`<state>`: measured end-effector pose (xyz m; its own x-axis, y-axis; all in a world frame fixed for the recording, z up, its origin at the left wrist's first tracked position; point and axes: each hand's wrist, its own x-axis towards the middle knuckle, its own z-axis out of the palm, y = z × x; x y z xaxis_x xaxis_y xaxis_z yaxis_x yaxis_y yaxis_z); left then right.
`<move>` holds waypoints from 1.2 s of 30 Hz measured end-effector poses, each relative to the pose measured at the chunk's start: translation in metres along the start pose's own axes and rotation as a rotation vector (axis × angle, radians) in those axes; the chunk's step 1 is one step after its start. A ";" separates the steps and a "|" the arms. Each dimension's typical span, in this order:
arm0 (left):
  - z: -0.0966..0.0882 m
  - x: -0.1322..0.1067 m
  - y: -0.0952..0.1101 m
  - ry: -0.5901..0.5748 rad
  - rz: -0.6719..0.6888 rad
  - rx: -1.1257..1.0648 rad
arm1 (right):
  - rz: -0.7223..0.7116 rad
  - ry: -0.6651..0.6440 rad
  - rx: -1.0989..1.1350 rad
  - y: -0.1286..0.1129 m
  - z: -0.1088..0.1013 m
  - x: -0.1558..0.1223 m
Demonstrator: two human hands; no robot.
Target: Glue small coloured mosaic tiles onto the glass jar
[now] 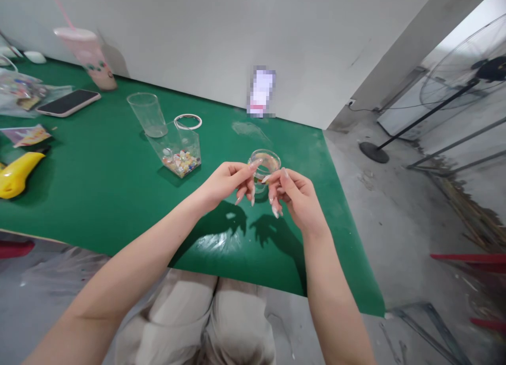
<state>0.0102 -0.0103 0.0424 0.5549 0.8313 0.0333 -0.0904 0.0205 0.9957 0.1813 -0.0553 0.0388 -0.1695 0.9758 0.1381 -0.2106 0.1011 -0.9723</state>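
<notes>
My left hand [229,183] and my right hand [294,193] are raised together above the green table [103,196], fingertips pinched toward each other. What they pinch is too small to make out. Just behind the fingertips a small clear cup [265,164] stands on the table. Farther left sits a clear square container [179,153] with several coloured beads in its bottom. A thin white ring [188,122] lies behind it.
A tall clear cup [148,114], a pink drink cup with a straw [90,56], a phone [68,102], plastic packets [19,93] and a yellow tool [16,175] occupy the left. A floor fan [470,80] stands on the concrete floor at right.
</notes>
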 end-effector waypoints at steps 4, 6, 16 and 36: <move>0.000 0.001 0.000 0.001 -0.002 -0.010 | 0.023 0.021 0.084 0.002 0.003 0.001; 0.001 0.001 0.000 0.001 -0.011 -0.005 | 0.034 0.049 0.108 0.003 0.004 0.002; 0.000 -0.001 0.001 0.025 -0.001 -0.109 | 0.075 0.130 0.007 0.004 0.005 0.003; -0.014 -0.008 0.014 -0.420 -0.265 -0.271 | -0.131 0.359 -0.350 -0.004 0.010 -0.001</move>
<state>-0.0067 -0.0086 0.0545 0.8638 0.4871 -0.1284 -0.0816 0.3869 0.9185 0.1725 -0.0592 0.0448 0.1905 0.9494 0.2497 0.1370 0.2261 -0.9644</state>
